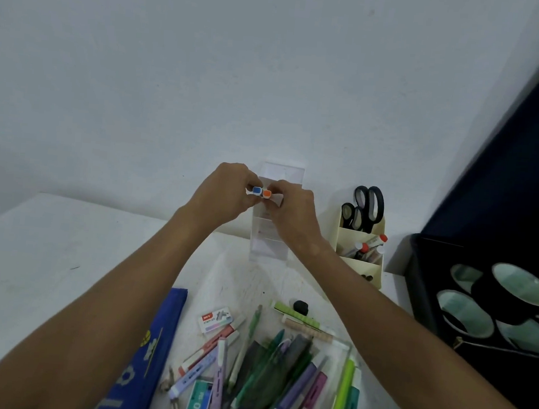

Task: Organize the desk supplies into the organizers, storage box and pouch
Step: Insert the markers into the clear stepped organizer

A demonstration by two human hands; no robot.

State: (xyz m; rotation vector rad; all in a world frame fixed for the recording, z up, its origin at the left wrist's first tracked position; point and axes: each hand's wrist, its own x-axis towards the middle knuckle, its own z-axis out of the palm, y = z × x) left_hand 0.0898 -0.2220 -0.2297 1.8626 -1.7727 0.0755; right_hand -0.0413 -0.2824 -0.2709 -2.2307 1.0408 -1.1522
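Both my hands are raised in front of a clear acrylic organizer (274,233) that stands at the back of the desk by the wall. My left hand (222,192) pinches a white marker with a blue end cap (256,190). My right hand (292,207) pinches a white marker with an orange end cap (266,193). The two caps touch side by side above the organizer's upper compartments. A heap of pens, markers and highlighters (267,375) lies on the desk near me. A blue pouch (150,353) lies to its left.
A cream organizer (360,243) at the right holds black scissors (366,208) and small tubes. A black storage box (428,300) with tape rolls (512,294) stands at the far right. A staples box (215,319) and a black clip (300,306) lie by the pens.
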